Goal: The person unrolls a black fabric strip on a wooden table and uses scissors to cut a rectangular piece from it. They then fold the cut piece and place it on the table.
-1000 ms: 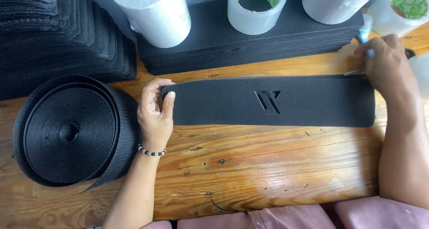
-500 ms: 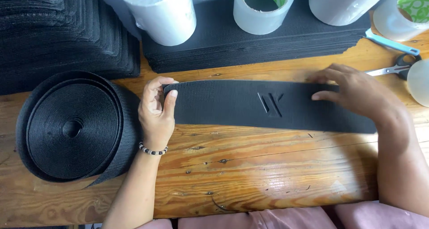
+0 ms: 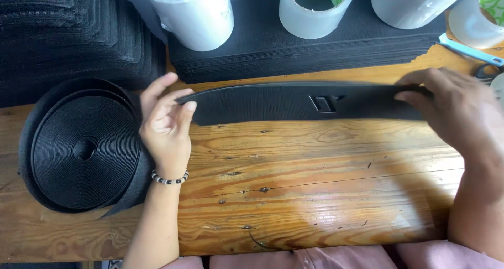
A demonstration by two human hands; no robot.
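You've got the black strip (image 3: 294, 102) stretched between both hands, lifted off the wooden table (image 3: 315, 195) w/ its near edge tipped up toward you. Your left hand (image 3: 165, 127) pinches the strip's left end, thumb on the near face, fingers curled behind it. Your right hand (image 3: 457, 111) grips the right end, fingers closed over the top edge. A small angular cutout shows on the strip, a bit closer to your right hand than your left.

Just left of your left hand, touching the wrist area, sits the big coil of black webbing (image 3: 84, 148). Beyond the strip, away from both hands, is a stack of black sheets (image 3: 294, 48) w/ tape rolls (image 3: 313, 9) standing on it. Past your right hand's fingertips, a blue-handled pair of scissors (image 3: 470, 51) lies near the table edge.

Hard to tell: the strip is motion-blurred, so its texture is unclear. Its right tip is hidden under your right hand. Scissors mostly cut off; blades not visible.
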